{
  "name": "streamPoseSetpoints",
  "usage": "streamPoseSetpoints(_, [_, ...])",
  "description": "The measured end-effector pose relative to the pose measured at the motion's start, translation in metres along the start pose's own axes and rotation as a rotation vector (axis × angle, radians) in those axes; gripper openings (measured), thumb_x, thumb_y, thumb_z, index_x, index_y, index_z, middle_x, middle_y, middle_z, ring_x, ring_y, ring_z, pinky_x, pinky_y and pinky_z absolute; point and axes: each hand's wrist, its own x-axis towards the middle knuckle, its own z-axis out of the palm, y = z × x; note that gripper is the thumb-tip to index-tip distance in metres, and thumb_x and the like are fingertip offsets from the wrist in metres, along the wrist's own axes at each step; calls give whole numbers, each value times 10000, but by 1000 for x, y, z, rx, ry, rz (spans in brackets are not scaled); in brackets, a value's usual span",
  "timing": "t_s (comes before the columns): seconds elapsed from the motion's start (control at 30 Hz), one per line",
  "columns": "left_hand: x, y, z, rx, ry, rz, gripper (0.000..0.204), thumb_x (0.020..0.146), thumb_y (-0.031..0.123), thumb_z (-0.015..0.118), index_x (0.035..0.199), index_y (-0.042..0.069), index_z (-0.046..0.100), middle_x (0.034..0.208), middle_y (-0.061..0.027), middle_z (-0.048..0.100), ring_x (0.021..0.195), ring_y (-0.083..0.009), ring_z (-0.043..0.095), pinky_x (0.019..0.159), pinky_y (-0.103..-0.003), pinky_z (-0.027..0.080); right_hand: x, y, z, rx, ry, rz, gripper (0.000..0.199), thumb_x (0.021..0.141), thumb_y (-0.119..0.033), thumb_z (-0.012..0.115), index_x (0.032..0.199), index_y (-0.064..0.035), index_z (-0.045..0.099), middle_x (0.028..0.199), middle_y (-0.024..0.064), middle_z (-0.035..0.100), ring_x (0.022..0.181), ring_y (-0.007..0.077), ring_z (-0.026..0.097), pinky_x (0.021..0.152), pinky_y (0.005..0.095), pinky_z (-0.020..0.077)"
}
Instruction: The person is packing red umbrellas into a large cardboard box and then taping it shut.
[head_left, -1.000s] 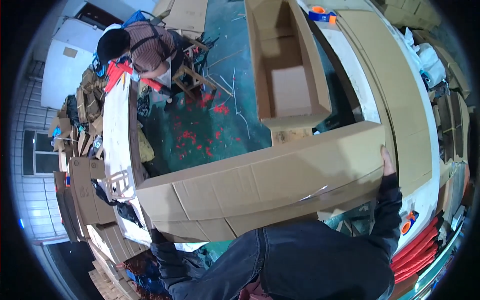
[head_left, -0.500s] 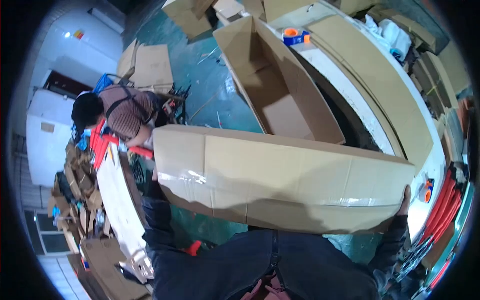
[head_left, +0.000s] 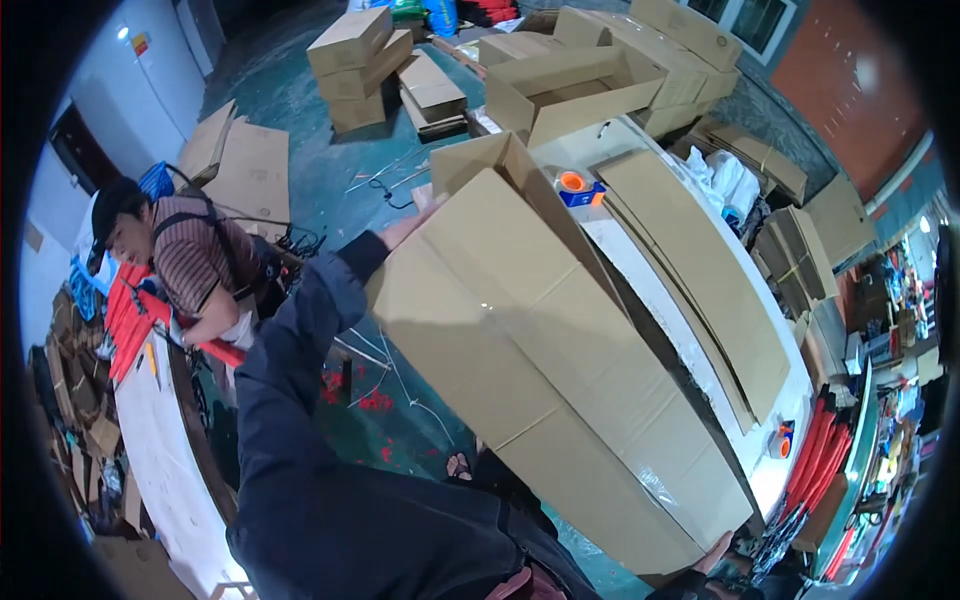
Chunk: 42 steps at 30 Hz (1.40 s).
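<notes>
A long cardboard box [head_left: 540, 370] slants across the middle of the view, a broad face with clear tape along its seam turned toward me. At its far left corner, my left hand [head_left: 405, 230] grips the edge, with part of the fingers hidden. My right hand [head_left: 715, 552] holds the near right corner, thumb side showing and the other fingers out of sight. Just beyond the held box stands an open cardboard box [head_left: 470, 160], largely covered by it.
A white table [head_left: 690, 350] on the right bears flat cardboard [head_left: 690, 270] and two tape dispensers [head_left: 580, 188]. Red bundles [head_left: 820, 450] lie beside it. At left, a co-worker [head_left: 195, 245] handles red material by a white bench [head_left: 160, 450]. Stacked boxes [head_left: 360, 70] stand farther back.
The held box has swung from lying nearly crosswise to a steep diagonal, its left end now farther away. My left arm has reached forward, and my right hand has come lower and nearer.
</notes>
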Motion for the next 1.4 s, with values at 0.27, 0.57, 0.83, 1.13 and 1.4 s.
streamPoseSetpoints(0.27, [121,87,-4,102,62,250,507,967,508,418,1208,99,596,1049,3,652,871,-76,614,790,-242,492,47,29,74,-54,253,-84,660,937,-554,406,1398,-82,386,1390,75,448,1228,255,443,1033,378,345])
streamPoseSetpoints(0.57, [316,38,-142,452,-23,99,570,988,498,349,1412,120,403,1313,-37,537,1125,-117,532,958,-264,409,77,55,187,342,-55,-115,603,971,-500,373,1397,-73,384,1394,84,450,1262,229,428,1057,398,335])
streamPoseSetpoints(0.83, [390,-86,-195,385,-190,-1,606,1002,483,279,1436,63,329,1367,-72,482,1221,-184,469,1062,-299,308,130,70,336,109,-89,149,594,973,-497,372,1398,-83,386,1383,79,463,1254,226,438,1054,399,341])
streamPoseSetpoints(1.13, [400,-89,-221,294,-325,249,585,992,472,322,1389,47,389,1376,-107,464,1206,-237,483,1053,-383,359,129,95,397,22,34,209,583,975,-495,370,1399,-95,389,1370,71,479,1244,222,450,1049,400,348])
streamPoseSetpoints(1.4, [416,-85,-215,-311,-315,-226,639,960,535,340,1418,90,346,1384,-111,454,1232,-305,466,1016,-451,404,83,120,352,140,230,142,549,980,-489,375,1399,-134,402,1337,37,514,1221,198,469,1027,385,371])
